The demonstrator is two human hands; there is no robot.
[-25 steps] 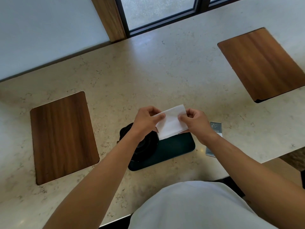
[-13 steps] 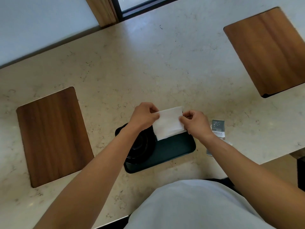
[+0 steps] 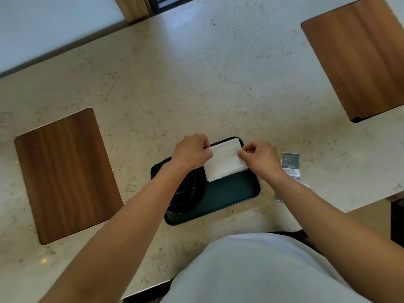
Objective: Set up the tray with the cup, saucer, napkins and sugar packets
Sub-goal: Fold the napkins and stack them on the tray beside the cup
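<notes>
A dark green tray (image 3: 231,195) lies on the marble counter close to its near edge. On the tray's left half sits a black cup on a black saucer (image 3: 185,191), partly hidden by my left forearm. A folded white napkin (image 3: 225,162) lies flat over the tray's far right part. My left hand (image 3: 191,153) pinches its left edge and my right hand (image 3: 260,159) pinches its right edge. Grey sugar packets (image 3: 290,161) lie on the counter just right of my right wrist.
Two wooden inlay boards are set in the counter, one at the left (image 3: 65,173) and one at the far right (image 3: 358,55). A wall and window frame (image 3: 133,7) run along the counter's far side. The counter's near edge is by my body.
The napkin has come down from slightly above the tray to lie low over its far right part, both hands still on it. The view has tilted downward.
</notes>
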